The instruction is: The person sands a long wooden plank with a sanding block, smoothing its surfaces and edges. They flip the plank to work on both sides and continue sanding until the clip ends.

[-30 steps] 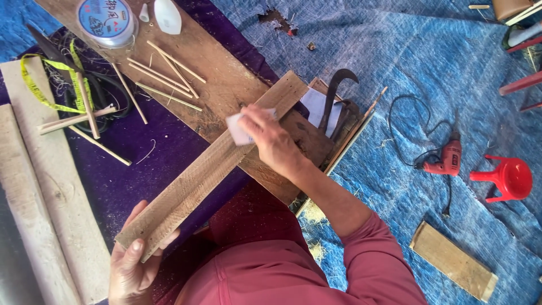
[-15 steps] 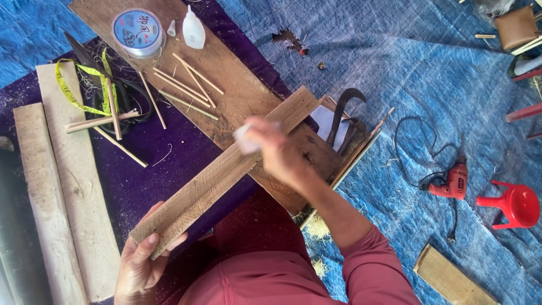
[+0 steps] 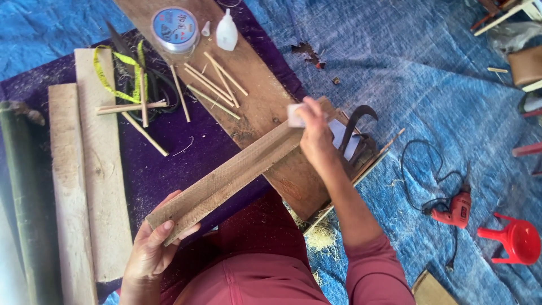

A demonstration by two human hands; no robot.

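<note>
A long narrow wooden plank (image 3: 237,172) runs diagonally from lower left to upper right. My left hand (image 3: 153,248) grips its near end. My right hand (image 3: 313,135) presses a small pale sanding block (image 3: 296,114) against the plank's far end. The plank lies over a wide brown board (image 3: 265,96) that rests on a purple cloth (image 3: 186,144).
Thin bamboo sticks (image 3: 212,85), a round blue-lidded tin (image 3: 175,29) and a white glue bottle (image 3: 227,32) lie on the board. Two pale planks (image 3: 84,169) lie left, a yellow tape (image 3: 116,76) beside them. A curved blade (image 3: 358,121), red drill (image 3: 454,208) and red stool (image 3: 516,240) sit right on a blue tarp.
My right hand slid the sanding block along the plank toward its far end. The view shifted a little; my left hand keeps its grip on the near end.
</note>
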